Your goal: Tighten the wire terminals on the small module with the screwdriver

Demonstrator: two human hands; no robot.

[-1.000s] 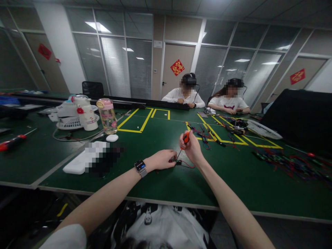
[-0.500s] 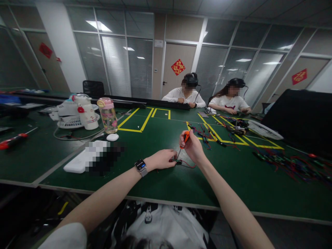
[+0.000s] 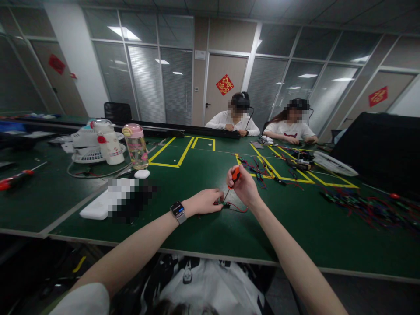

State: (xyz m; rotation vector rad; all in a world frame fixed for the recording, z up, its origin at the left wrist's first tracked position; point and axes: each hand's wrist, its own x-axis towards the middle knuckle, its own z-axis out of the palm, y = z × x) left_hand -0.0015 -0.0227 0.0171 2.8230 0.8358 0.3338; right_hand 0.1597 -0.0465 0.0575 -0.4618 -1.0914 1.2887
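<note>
My right hand [image 3: 246,187] is closed around the orange-and-black handle of a screwdriver [image 3: 235,175]. The shaft slants down and left, and its tip meets a small green circuit board [image 3: 225,204] on the green table [image 3: 210,236]. Thin red wire [image 3: 241,210] curves out from the board's right side. My left hand [image 3: 207,201], with a watch [image 3: 177,210] on the wrist, rests on the table and pinches the board's left end. Its fingers cover part of the board.
Wired boards [image 3: 257,168] lie beyond my right hand, with a larger pile [image 3: 370,205] at right. A white power bank [image 3: 105,201], an earbud case [image 3: 142,174] and a pink-lidded bottle [image 3: 135,146] stand left. Another screwdriver [image 3: 19,178] lies far left. Two people [image 3: 234,124] sit opposite.
Almost nothing differs. The screwdriver handle appears slightly turned in my right hand, while its tip stays on the board and my left hand keeps its place.
</note>
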